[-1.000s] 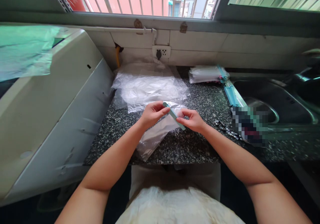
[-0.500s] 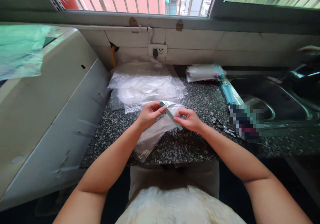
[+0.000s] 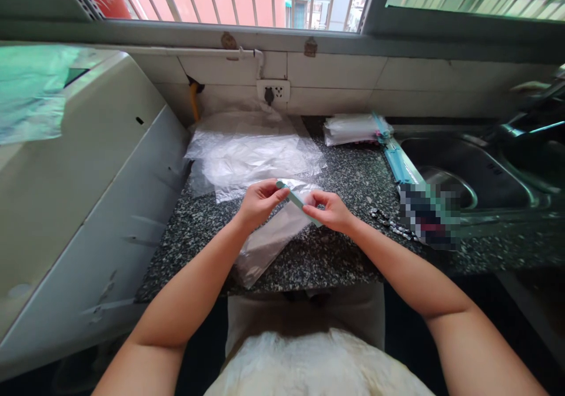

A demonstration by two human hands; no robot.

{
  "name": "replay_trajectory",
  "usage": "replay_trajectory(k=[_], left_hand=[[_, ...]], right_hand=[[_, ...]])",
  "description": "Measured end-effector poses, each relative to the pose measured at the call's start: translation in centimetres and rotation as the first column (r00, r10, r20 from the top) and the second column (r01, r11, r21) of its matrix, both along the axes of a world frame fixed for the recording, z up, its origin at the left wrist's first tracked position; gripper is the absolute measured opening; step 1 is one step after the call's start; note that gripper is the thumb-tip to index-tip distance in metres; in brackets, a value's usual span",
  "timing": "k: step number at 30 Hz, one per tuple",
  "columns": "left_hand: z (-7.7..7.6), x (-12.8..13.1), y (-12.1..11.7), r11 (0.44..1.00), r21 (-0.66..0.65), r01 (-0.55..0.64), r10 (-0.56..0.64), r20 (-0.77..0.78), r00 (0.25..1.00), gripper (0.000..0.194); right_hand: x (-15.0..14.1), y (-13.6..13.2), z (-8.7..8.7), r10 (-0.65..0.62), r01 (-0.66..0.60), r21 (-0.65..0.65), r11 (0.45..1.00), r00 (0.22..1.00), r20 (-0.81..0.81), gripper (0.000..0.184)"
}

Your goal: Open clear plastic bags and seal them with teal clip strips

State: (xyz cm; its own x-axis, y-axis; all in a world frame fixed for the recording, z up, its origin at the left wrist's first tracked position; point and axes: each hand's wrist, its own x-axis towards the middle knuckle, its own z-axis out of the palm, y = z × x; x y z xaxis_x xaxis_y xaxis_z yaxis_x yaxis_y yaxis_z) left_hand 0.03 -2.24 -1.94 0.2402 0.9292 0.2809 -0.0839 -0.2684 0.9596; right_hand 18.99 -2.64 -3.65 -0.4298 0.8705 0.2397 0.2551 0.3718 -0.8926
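A pale teal bag clip [image 3: 295, 197], a long thin bar, lies slantwise between my two hands. My left hand [image 3: 263, 200] pinches its upper end between thumb and fingers. Lower down the bar, my right hand [image 3: 327, 210] is closed on it with thumb and forefinger. From the clip a clear plastic bag [image 3: 269, 244] slopes down to the left over the counter. Whether the clip is fastened along the bag's edge cannot be made out. Just beyond my hands lies a pile of clear plastic bags [image 3: 251, 155].
The speckled stone counter [image 3: 344, 260] ends at a sink [image 3: 477, 166] on the right. Bundled clear bags [image 3: 351, 130] and blue strips [image 3: 397, 162] lie beside it. A small beaded string [image 3: 392, 224] rests nearby. A large pale appliance [image 3: 101, 137] stands left; a socket [image 3: 273, 91] is behind.
The view has shifted slightly, so everything sits a little further left. The clip lies a bit flatter, and my right fingers have shifted slightly on it. Both hands keep their hold.
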Motion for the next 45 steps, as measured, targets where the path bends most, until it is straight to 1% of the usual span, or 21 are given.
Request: replay_trajectory(k=[4,11,16,19,23,26,31,37,41,45], left_hand=[[-0.1,-0.1,0.1,1.0,-0.024,-0.004,0.004,0.002,1.0,0.033],[0.1,0.0,0.0,0.999,-0.042,-0.032,0.031,-0.023,0.999,0.035],[-0.1,0.0,0.1,0.998,-0.033,-0.048,0.046,-0.052,0.998,0.039],[-0.3,0.1,0.2,0.997,-0.071,0.005,-0.012,-0.097,0.995,0.041],[-0.8,0.5,0.0,0.988,-0.124,0.087,-0.111,-0.203,0.973,0.037],[-1.2,0.8,-0.2,0.98,-0.159,0.122,-0.154,-0.211,0.965,0.033],[-1.4,1.1,-0.4,0.976,-0.176,0.126,-0.154,-0.156,0.976,0.033],[-1.5,1.3,-0.4,0.967,-0.226,0.115,-0.144,-0.119,0.982,0.036],[-1.8,1.2,-0.3,0.954,-0.271,0.129,-0.167,-0.122,0.978,0.04],[-1.9,1.0,-0.1,0.933,-0.327,0.15,-0.217,-0.18,0.959,0.04]], right_hand=[[0.1,0.0,0.2,-0.024,0.024,-0.031,0.999,1.0,-0.016,0.032],[0.5,0.3,0.3,-0.061,0.06,-0.024,0.998,0.997,-0.052,0.031],[1.0,0.5,1.0,-0.081,0.079,-0.019,0.997,0.995,-0.066,0.031],[1.3,0.5,1.5,-0.111,0.111,0.006,0.994,0.991,-0.073,0.031],[1.8,0.7,1.9,-0.15,0.154,0.029,0.988,0.984,-0.098,0.03],[2.1,0.8,2.2,-0.154,0.157,0.023,0.987,0.982,-0.11,0.032],[2.5,1.0,2.7,-0.175,0.173,-0.024,0.985,0.973,-0.152,0.036],[2.7,1.2,2.8,-0.191,0.184,-0.056,0.981,0.966,-0.171,0.038],[2.8,1.3,2.9,-0.208,0.195,-0.081,0.977,0.957,-0.203,0.038],[3.3,1.6,3.0,-0.239,0.217,-0.111,0.97,0.935,-0.261,0.038]])
